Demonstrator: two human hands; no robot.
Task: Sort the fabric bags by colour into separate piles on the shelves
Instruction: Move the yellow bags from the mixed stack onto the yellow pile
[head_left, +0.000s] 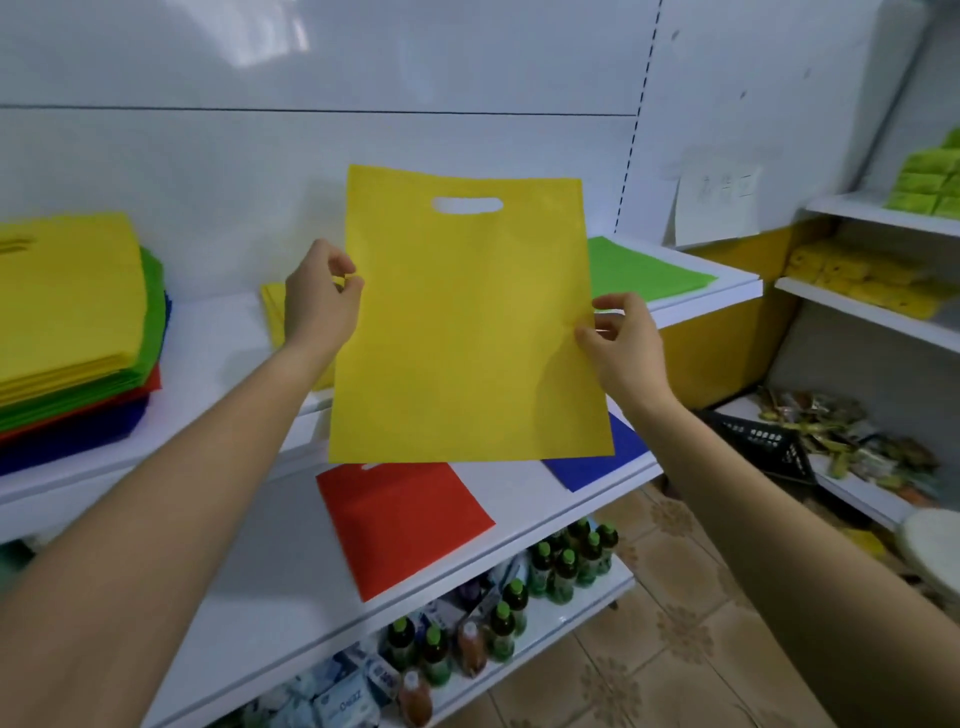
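- We hold the yellow bag (467, 322) upright before the shelves (270, 571), both arms stretched forward.
- Our left hand (319, 296) pinches its left edge, our right hand (621, 343) its right edge, fingers curled.
- Below lie a red bag (400, 519) and a blue bag (597, 462).

We see the yellow bag (467, 322) as thin, matt cloth, smooth and uncreased. Just below it, the red bag (405, 519) and blue bag (597, 462) show the same dull fabric. Behind it the white back panel (415, 67) is glossy with light reflections. The shelf (270, 571) beneath looks smooth and shiny. The bottles (566, 564) lower down are glossy.
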